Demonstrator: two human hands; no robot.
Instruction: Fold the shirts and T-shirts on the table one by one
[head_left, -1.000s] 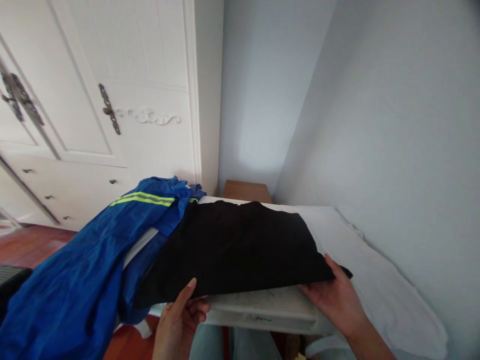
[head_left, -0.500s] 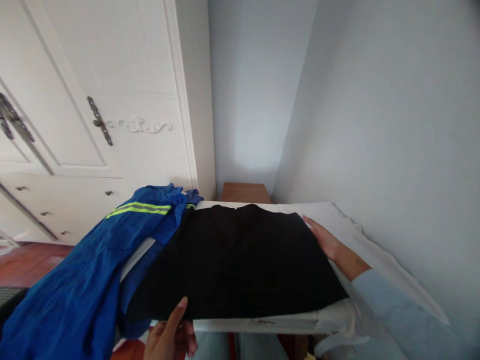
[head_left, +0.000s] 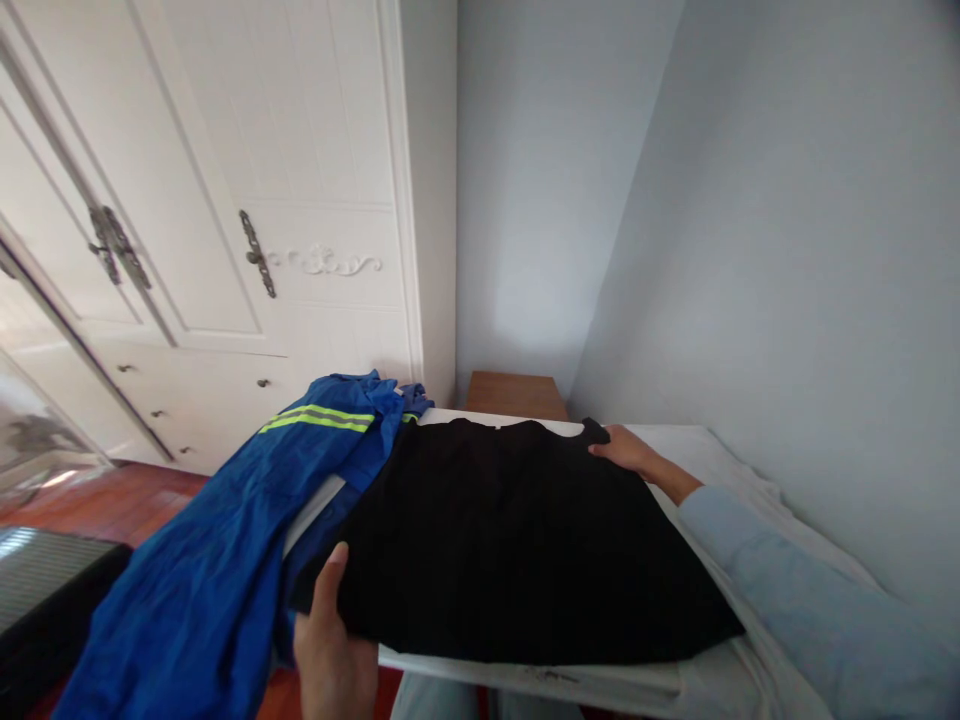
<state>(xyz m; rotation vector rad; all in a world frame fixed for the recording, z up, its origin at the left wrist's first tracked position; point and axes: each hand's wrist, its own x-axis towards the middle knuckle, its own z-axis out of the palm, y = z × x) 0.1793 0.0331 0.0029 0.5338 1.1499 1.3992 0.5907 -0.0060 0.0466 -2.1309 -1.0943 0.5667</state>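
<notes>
Cloth at the far right corner has just come up into my right hand [head_left: 626, 452]. Over the last second that hand left the near right corner and travelled up the side, and it is now closed on a small gathered bit of the black cloth [head_left: 510, 540], its fingers pinching where the edge curls up. My left hand [head_left: 334, 655] has worked closer to the near left corner; its thumb lies on top with the fingers hidden underneath, so I read it as a pinch on the edge, though I cannot tell how firm. The near right corner, let go, now hangs to no hand and spreads out towards the front of the white table [head_left: 615, 682]. As I judge it, I have gone from steering the near edge to holding the piece across its diagonal, which gives me control of the far side but leaves the near right part free to slide or crease. The black cloth lies spread over the table, its left side against the blue garment [head_left: 225, 520] with the yellow-green stripes, its right side beside the white cloth [head_left: 742, 480]. The light blue sleeve [head_left: 787, 560] reaches in low on the right, and I would watch that it does not drag the white cloth along.
</notes>
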